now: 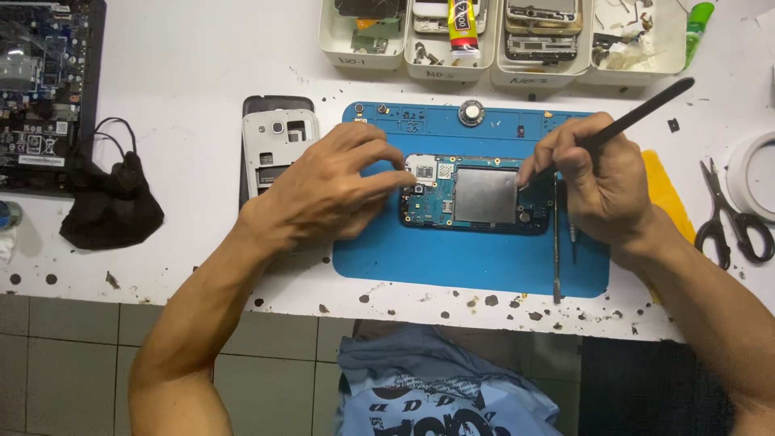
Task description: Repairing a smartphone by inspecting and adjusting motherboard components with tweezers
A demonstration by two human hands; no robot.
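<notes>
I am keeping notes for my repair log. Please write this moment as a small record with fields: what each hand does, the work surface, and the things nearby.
left hand: fingers steady the left end of the opened phone
right hand: holds a black spudger, tip at the phone's right edge
surface: blue mat on a white table
on mat: metal pry tool
left of mat: grey phone frame, black face mask
right: scissors, tape roll
back: white bins with parts
</notes>
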